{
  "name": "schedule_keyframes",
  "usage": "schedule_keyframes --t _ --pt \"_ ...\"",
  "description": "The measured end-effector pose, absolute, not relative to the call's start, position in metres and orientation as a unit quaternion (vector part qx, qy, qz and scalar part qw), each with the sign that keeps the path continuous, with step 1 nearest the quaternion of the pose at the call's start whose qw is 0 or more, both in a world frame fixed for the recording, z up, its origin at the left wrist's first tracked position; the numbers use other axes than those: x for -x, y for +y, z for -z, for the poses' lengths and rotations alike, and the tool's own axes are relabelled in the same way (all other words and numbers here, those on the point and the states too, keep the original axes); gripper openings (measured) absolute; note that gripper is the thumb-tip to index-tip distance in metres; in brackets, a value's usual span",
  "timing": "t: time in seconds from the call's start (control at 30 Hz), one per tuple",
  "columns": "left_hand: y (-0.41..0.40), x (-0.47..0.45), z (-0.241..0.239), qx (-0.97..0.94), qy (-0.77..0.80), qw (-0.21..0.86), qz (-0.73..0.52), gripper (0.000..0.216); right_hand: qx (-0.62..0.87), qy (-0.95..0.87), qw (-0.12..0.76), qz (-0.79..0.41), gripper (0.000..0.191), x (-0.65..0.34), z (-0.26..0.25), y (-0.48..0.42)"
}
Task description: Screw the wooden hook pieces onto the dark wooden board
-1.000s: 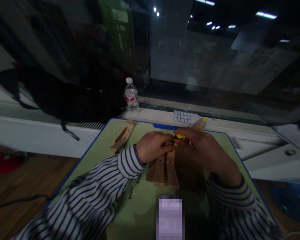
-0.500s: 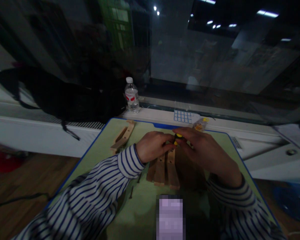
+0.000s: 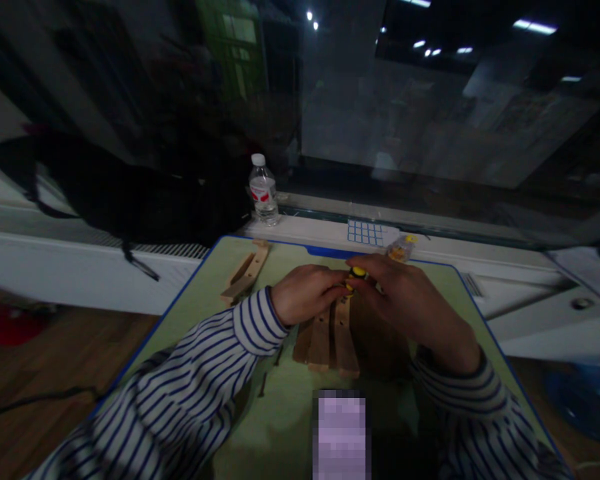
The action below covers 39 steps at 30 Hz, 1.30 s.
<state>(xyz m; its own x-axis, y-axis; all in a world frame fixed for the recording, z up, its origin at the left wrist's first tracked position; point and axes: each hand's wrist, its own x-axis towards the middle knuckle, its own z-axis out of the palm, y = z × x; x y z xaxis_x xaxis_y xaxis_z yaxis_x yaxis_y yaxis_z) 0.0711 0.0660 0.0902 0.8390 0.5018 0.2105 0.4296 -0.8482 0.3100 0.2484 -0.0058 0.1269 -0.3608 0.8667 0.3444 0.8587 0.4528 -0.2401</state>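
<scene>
Over the far part of the green tabletop [image 3: 245,433], my right hand [image 3: 413,303] is closed around the yellow-and-black handle of a short screwdriver [image 3: 359,272]. My left hand [image 3: 305,293] pinches low on the same screwdriver, its fingertips close to my right fingers. The tip is hidden by the hands. Beneath them lie wooden pieces [image 3: 347,343] with drilled holes, side by side and pointing towards me. Beside my left sleeve rest two dark screws [image 3: 263,385]. Another group of joined wooden parts [image 3: 250,272] sits at the table's far left corner.
A phone-like thing with a blurred screen [image 3: 341,433] lies at the near edge. On the window sill stand a water bottle [image 3: 264,193], a blue-gridded sheet [image 3: 365,233] and a small clear bag [image 3: 401,249]. A black bag [image 3: 145,200] lies at the left.
Both hands stay nearly in place around the screwdriver. My right fingers have shifted slightly on its handle, and more of the yellow top shows. The wooden pieces look unmoved.
</scene>
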Motion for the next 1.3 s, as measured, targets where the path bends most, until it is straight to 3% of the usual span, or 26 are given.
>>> schedule_keyframes --t 1.3 --pt "0.0677 -0.0704 -0.0869 -0.937 0.260 0.166 -0.163 0.021 0.527 -0.823 0.213 -0.005 0.034 -0.2470 -0.1306 -0.0091"
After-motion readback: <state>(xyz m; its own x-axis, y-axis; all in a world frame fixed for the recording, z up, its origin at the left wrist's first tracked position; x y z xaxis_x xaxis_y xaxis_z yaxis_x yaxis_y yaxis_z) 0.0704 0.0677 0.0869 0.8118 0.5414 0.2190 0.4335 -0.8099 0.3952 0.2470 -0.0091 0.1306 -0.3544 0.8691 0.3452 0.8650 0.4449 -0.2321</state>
